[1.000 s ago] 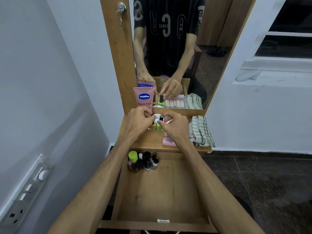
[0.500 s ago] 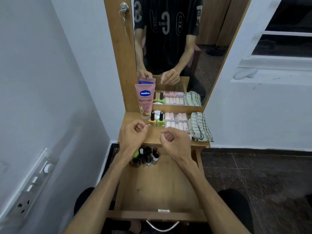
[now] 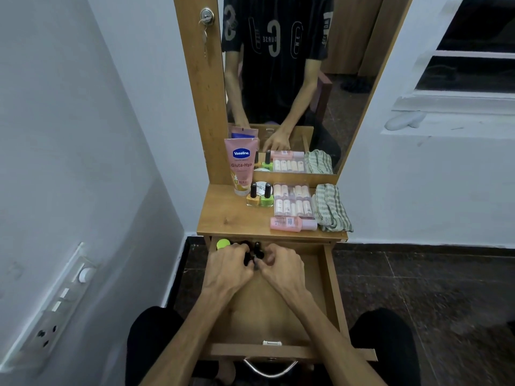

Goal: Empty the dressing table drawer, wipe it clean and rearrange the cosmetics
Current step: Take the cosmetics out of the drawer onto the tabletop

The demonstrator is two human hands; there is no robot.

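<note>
Small bottles (image 3: 255, 253) at frame centre are pinched by left hand (image 3: 227, 264) and right hand (image 3: 281, 267); they should be lifted upright.

Wall switchboard (image 3: 53, 307) low left, key (image 3: 205, 37) in lock (image 3: 207, 15), window (image 3: 473, 45) right.

Both hands (image 3: 257, 270) among bottles (image 3: 255, 253) in drawer (image 3: 331, 291)

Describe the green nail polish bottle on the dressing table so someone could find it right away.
Start at the mirror and drop to the wooden tabletop below it. Right of the upright pink Vaseline tube stand two small black-capped bottles side by side. The green nail polish bottle is the right one, next to the clear case of vials; its twin is orange-yellow.
</note>
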